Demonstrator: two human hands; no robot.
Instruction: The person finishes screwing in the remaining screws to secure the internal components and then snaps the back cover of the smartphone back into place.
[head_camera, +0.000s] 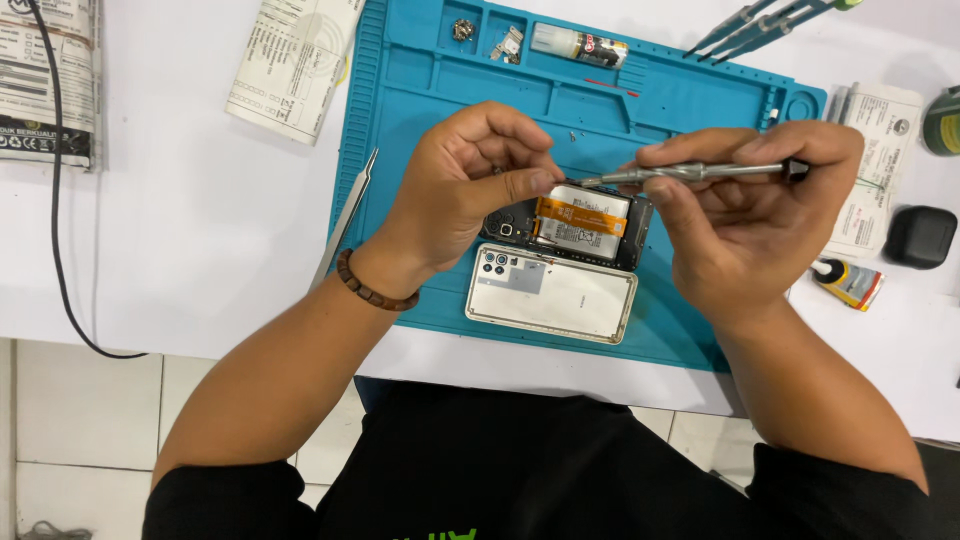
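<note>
The right hand (745, 215) is closed around a slim metal screwdriver (680, 173), its tip at centre frame beside the left hand (470, 185), whose fingertips are pinched together over the opened phone (585, 228). The detached back cover (552, 293) lies just below it on the blue mat (400, 150). Tray compartments at upper centre hold small metal parts (507, 44) and a small bottle (578, 45). Tweezers (342, 222) rest on the counter (200, 220) at the left.

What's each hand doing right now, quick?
Left hand: fingers pinched at the screwdriver tip; anything held cannot be told.
Right hand: closed, holding the screwdriver.
</note>
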